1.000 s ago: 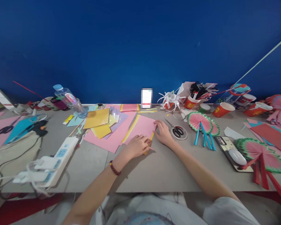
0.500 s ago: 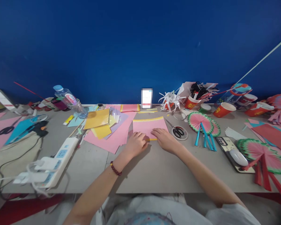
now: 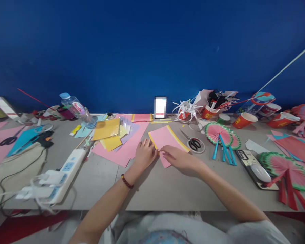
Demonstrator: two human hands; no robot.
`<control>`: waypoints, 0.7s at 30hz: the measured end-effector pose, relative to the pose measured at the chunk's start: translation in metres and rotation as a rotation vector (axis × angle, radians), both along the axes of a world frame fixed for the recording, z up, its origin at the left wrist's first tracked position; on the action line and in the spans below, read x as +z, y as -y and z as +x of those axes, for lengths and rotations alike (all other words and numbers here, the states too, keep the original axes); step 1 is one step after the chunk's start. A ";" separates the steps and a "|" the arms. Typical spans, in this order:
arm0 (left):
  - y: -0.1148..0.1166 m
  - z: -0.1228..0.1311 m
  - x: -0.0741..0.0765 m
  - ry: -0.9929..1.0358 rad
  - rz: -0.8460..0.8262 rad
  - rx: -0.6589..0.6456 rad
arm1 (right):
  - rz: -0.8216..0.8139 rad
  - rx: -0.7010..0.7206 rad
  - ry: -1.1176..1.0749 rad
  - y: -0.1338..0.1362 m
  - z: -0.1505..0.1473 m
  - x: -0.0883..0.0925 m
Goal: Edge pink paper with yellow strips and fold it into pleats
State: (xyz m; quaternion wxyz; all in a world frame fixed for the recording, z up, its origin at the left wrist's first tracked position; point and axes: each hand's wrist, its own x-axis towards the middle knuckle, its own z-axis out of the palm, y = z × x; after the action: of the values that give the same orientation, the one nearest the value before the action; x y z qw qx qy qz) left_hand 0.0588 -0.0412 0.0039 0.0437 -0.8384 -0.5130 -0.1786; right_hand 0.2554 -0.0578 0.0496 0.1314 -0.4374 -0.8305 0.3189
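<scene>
A sheet of pink paper (image 3: 165, 137) with yellow strips along two opposite edges lies turned at an angle on the table. My left hand (image 3: 145, 153) is at its left edge, thumb and forefinger closed at the yellow strip. Across the lower part of the sheet reaches my right hand (image 3: 179, 157), its fingers stretched toward the same strip and close to my left thumb. The right hand covers part of the paper. Just right of the sheet, black-handled scissors (image 3: 194, 144) lie over a roll of tape (image 3: 202, 146).
Left are pink sheets (image 3: 112, 156), a yellow paper pack (image 3: 106, 128), a bottle (image 3: 77, 108) and a power strip (image 3: 68, 173). Right are pink-green paper fans (image 3: 218, 132), a phone (image 3: 246, 162) under a mouse (image 3: 260, 173), and red cups (image 3: 245, 120). A phone (image 3: 160, 106) stands against the wall.
The pink paper has turned clockwise, so its yellow strips now run slanted at left and right instead of top and bottom. My right hand has shifted slightly down and right.
</scene>
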 end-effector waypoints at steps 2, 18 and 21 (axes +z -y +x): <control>-0.002 0.000 -0.002 0.005 -0.014 0.006 | -0.175 -0.037 -0.085 -0.017 0.006 0.006; -0.001 0.011 -0.015 0.139 -0.119 0.004 | -0.331 0.273 0.088 -0.079 0.016 0.015; 0.002 0.016 -0.016 0.129 -0.112 0.048 | -0.301 0.123 0.047 -0.099 0.016 0.014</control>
State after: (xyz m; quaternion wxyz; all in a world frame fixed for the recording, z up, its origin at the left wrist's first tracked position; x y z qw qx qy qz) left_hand 0.0747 -0.0437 -0.0122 -0.0322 -0.8139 -0.5437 -0.2024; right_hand 0.2712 0.0415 0.0637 0.0253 -0.4078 -0.8013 0.4370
